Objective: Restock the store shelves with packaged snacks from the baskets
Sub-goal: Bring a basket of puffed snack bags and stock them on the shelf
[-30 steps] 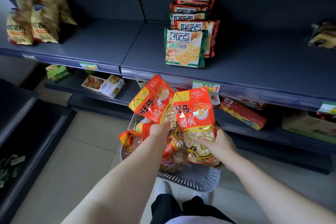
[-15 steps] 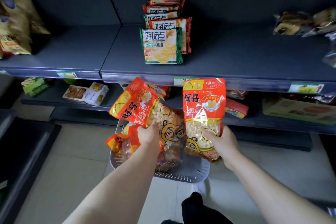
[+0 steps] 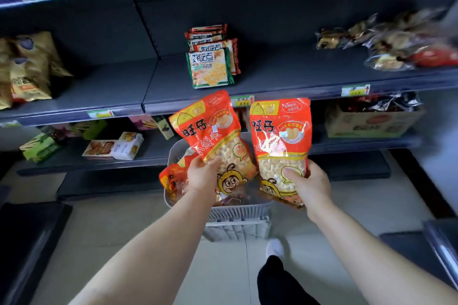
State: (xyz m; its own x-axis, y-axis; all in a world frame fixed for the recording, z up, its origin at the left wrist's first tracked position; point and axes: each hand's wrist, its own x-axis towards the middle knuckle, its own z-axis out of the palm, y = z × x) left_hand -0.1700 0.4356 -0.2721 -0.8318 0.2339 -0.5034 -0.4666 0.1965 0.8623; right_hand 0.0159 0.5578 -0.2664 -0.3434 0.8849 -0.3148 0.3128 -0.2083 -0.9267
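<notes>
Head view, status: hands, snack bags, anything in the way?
Left hand grips left red bag, right hand grips right red bag. Both above basket, unshelved. Nothing between bags and shelf.

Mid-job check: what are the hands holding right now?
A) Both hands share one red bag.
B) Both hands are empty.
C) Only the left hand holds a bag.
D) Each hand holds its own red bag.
D: the left hand grips the tilted red bag and the right hand grips the upright red bag, both near the white basket.
</notes>
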